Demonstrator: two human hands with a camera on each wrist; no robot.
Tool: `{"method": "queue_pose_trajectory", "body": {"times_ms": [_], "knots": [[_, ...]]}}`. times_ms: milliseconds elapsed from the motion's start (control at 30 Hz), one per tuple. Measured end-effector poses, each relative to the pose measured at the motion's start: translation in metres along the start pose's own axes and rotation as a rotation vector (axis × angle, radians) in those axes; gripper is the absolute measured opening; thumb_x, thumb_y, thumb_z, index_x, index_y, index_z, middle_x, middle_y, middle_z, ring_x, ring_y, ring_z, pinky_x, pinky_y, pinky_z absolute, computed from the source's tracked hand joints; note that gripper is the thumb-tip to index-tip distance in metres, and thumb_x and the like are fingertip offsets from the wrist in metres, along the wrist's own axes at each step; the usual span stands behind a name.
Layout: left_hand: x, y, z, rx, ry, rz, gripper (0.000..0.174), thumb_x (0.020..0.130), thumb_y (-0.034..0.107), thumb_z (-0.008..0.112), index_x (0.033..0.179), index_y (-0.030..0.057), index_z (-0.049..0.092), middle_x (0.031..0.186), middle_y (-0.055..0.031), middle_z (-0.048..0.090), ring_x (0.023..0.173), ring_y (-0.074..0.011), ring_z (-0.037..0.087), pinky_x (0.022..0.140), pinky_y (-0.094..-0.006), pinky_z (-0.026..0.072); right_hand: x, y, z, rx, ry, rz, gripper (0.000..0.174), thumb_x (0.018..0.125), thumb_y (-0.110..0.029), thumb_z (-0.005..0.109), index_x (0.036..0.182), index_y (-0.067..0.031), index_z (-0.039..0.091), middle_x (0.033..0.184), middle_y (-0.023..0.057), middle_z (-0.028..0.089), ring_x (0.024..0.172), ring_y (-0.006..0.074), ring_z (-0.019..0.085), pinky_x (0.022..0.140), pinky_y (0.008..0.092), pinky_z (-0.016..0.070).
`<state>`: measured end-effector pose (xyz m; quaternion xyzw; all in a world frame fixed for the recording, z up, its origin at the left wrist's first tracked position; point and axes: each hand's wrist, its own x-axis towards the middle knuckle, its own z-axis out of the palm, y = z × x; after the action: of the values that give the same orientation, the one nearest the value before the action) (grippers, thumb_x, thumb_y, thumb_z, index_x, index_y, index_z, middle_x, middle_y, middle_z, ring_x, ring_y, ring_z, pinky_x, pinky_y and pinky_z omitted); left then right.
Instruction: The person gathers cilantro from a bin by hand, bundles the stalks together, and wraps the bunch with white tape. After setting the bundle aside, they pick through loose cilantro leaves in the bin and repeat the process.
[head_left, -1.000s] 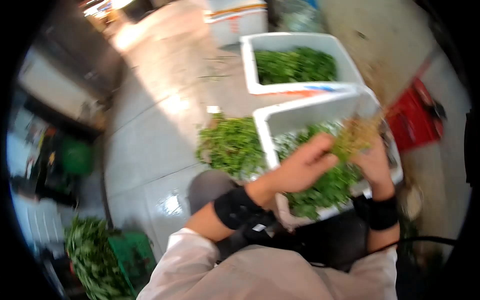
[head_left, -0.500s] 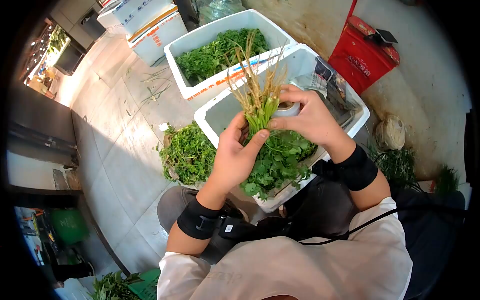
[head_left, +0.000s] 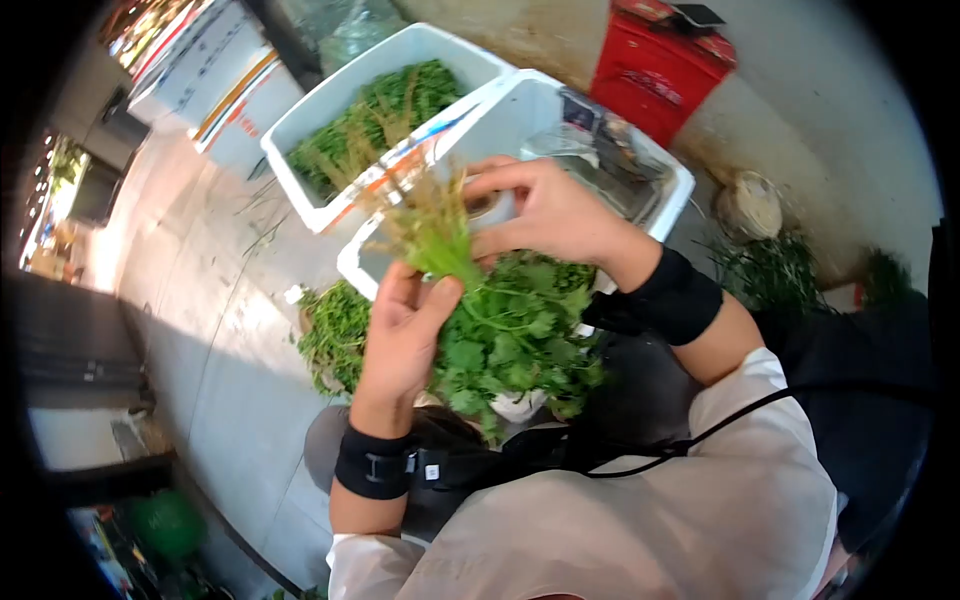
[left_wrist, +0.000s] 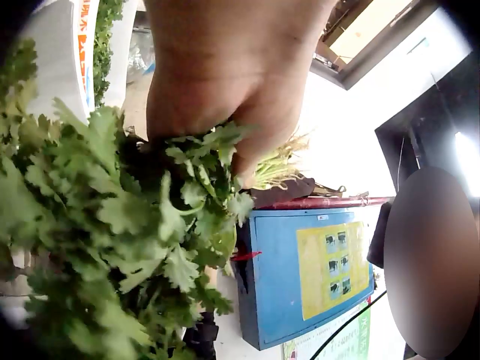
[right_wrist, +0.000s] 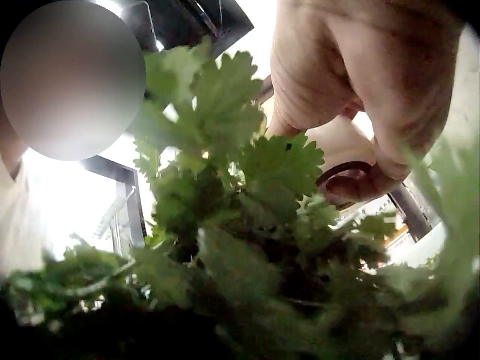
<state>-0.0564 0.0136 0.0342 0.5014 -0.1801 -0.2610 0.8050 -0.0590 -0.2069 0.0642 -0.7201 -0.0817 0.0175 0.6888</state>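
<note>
A leafy green bunch [head_left: 515, 335] hangs roots-up, its pale roots [head_left: 425, 210] pointing away from the body. The left hand [head_left: 400, 335] grips its stems just below the roots, thumb across them. Beside the stems, the right hand [head_left: 555, 215] holds a roll of white tape [head_left: 490, 207] with fingers curled around it. In the left wrist view, leaves [left_wrist: 112, 225] spread under the left hand [left_wrist: 225, 75]. The right wrist view shows the right hand [right_wrist: 367, 82] with a finger in the roll's dark ring [right_wrist: 346, 169], above blurred leaves.
Below the hands stands a white foam box [head_left: 675, 190] with plastic and printed paper inside. A second foam box [head_left: 290, 175] holds greens. Loose greens [head_left: 335, 335] lie on the floor at left. A red container [head_left: 655, 80] and a round bundle [head_left: 750, 207] stand by the wall.
Both hands have moved left in the head view with the bunch and the tape roll, as the view itself has shifted. The roots are blurred, and more leaves show below the hands.
</note>
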Motion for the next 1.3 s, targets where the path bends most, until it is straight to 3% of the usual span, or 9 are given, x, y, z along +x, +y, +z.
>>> {"method": "queue_pose_trajectory", "body": {"times_ms": [100,200,267,367,533,633,900,1067,1300], "knots": [[0.001,-0.002,-0.008,0.144,0.049,0.045,0.040,0.094,0.002,0.065,0.131,-0.0008,0.052,0.123,-0.0098,0.064,0.113,-0.0163,0.060,0.100,-0.0321,0.0457,0.001,0.007,-0.005,-0.181,0.024,-0.229,0.047,0.070,-0.027,0.090,0.106,-0.0014,0.074,0.115,0.0120,0.065,0.108,0.0220,0.061,0.094,0.0345,0.0475],[0.005,-0.003,0.001,0.172,0.089,0.137,0.036,0.094,0.003,0.065,0.128,-0.0029,0.054,0.122,-0.0101,0.064,0.112,-0.0160,0.060,0.098,-0.0314,0.0461,0.000,0.014,-0.005,-0.223,0.031,-0.218,0.047,0.069,-0.020,0.091,0.110,-0.0024,0.073,0.130,0.0127,0.057,0.114,0.0231,0.058,0.100,0.0358,0.0446],[0.004,0.001,0.005,0.305,0.157,0.148,0.035,0.094,0.003,0.064,0.127,-0.0039,0.054,0.122,-0.0100,0.064,0.112,-0.0160,0.059,0.097,-0.0307,0.0457,0.000,0.011,-0.002,-0.188,0.047,-0.201,0.046,0.069,-0.022,0.091,0.108,-0.0039,0.074,0.130,0.0121,0.057,0.119,0.0244,0.055,0.103,0.0364,0.0425],[0.002,-0.005,0.005,0.391,0.114,0.196,0.038,0.093,0.001,0.066,0.129,-0.0042,0.053,0.122,-0.0109,0.063,0.111,-0.0174,0.059,0.097,-0.0306,0.0460,-0.003,0.009,0.003,-0.469,0.202,-0.225,0.049,0.067,-0.025,0.092,0.108,-0.0060,0.074,0.129,0.0128,0.057,0.121,0.0247,0.055,0.103,0.0367,0.0431],[0.005,0.003,0.012,0.271,0.176,0.154,0.040,0.092,-0.001,0.066,0.129,-0.0047,0.052,0.121,-0.0113,0.063,0.112,-0.0174,0.059,0.095,-0.0297,0.0476,-0.004,0.011,0.013,-0.387,0.183,-0.205,0.047,0.069,-0.021,0.092,0.110,-0.0071,0.073,0.130,0.0119,0.056,0.120,0.0230,0.056,0.101,0.0356,0.0446],[0.003,0.004,0.007,0.231,0.183,0.111,0.042,0.093,-0.001,0.064,0.133,-0.0036,0.049,0.124,-0.0122,0.062,0.114,-0.0181,0.059,0.097,-0.0305,0.0475,-0.001,0.006,0.006,-0.048,0.122,-0.082,0.042,0.069,-0.011,0.091,0.104,-0.0058,0.069,0.134,0.0101,0.056,0.116,0.0180,0.056,0.096,0.0311,0.0466],[0.004,0.007,0.004,-0.016,0.031,-0.023,0.044,0.093,-0.001,0.063,0.135,-0.0012,0.048,0.133,-0.0103,0.057,0.120,-0.0187,0.056,0.104,-0.0339,0.0429,0.005,0.018,-0.006,-0.074,0.059,-0.054,0.033,0.071,-0.009,0.089,0.093,-0.0048,0.065,0.138,0.0129,0.055,0.115,0.0160,0.055,0.091,0.0293,0.0469],[0.008,0.002,0.006,0.082,0.110,0.053,0.043,0.094,0.000,0.063,0.134,-0.0026,0.049,0.128,-0.0092,0.059,0.118,-0.0169,0.057,0.102,-0.0309,0.0440,0.002,0.016,-0.001,-0.082,0.080,0.047,0.032,0.073,-0.009,0.088,0.094,-0.0052,0.064,0.138,0.0140,0.054,0.115,0.0163,0.055,0.092,0.0309,0.0475],[0.007,-0.009,0.011,0.203,0.162,0.213,0.047,0.091,-0.002,0.068,0.133,-0.0054,0.049,0.127,-0.0115,0.061,0.118,-0.0178,0.058,0.100,-0.0294,0.0463,-0.004,0.018,0.009,-0.357,0.204,-0.143,0.035,0.072,-0.016,0.089,0.095,-0.0059,0.065,0.136,0.0145,0.054,0.117,0.0184,0.055,0.095,0.0331,0.0462]]}}
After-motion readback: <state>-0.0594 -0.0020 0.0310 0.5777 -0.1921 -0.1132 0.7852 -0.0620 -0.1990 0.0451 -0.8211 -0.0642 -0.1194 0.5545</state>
